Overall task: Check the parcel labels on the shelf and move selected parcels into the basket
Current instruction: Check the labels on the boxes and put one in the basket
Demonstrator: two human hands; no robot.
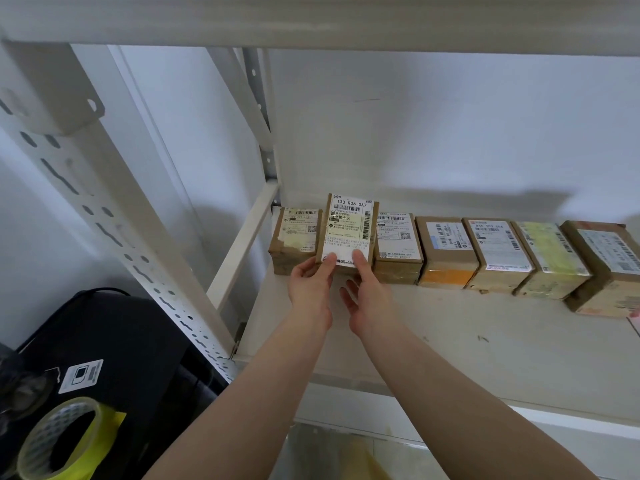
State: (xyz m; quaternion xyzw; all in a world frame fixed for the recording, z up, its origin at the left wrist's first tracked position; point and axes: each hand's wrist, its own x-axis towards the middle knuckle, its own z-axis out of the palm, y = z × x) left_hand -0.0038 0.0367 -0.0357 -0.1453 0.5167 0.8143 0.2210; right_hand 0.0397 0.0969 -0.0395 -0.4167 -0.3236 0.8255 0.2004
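Both hands, the left hand [309, 284] and the right hand [367, 295], grip the bottom edge of a labelled parcel [349, 230] tilted up on the shelf [450, 337], other parcels [502, 252] lined up to their right.

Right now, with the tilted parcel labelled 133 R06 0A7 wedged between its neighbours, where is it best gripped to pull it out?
Probably by its near bottom edge, from the front: the parcel is tipped up, label facing out, with boxes tight on both sides. Left hand and right hand already pinch there.
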